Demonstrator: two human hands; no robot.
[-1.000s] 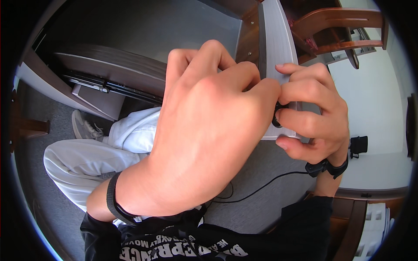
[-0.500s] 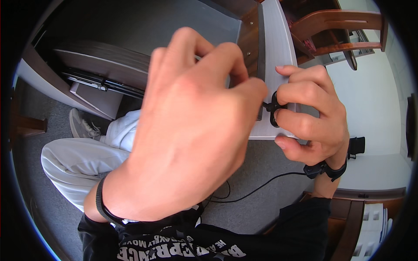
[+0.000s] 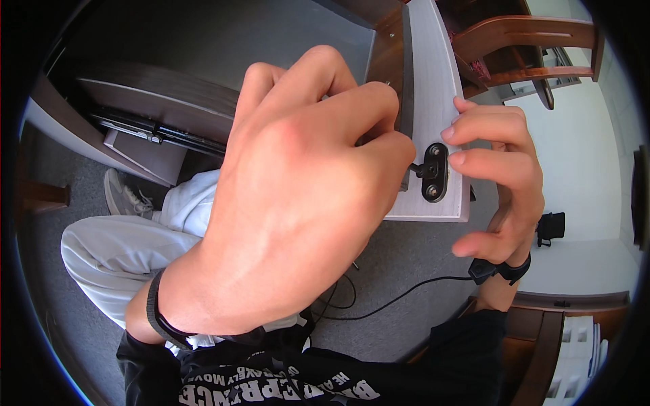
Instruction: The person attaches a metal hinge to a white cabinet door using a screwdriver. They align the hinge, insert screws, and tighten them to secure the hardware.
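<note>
My left hand (image 3: 298,176) spans the middle of the view, back upward, with thumb and forefinger pinched together. From its fingertips a short dark stem (image 3: 418,168) runs to a black oval plate (image 3: 434,184) with two round screw heads. What lies within the pinch is hidden by the hand. The plate rests against the pale wood-grain panel (image 3: 433,74), near its corner. Just right of it, my right hand (image 3: 504,169) has its fingers curved and apart, the thumb lower down, and nothing shows in it.
A dark drawer-like box (image 3: 223,40) with a metal slide rail (image 3: 156,133) lies at upper left. A wooden chair (image 3: 528,34) stands at upper right. From the black device on my right wrist (image 3: 483,271) a cable (image 3: 399,296) loops over the grey floor.
My right hand has let go of the black plate and drawn back to the right, its fingers spreading. The left hand has shifted slightly, still pinched at the stem.
</note>
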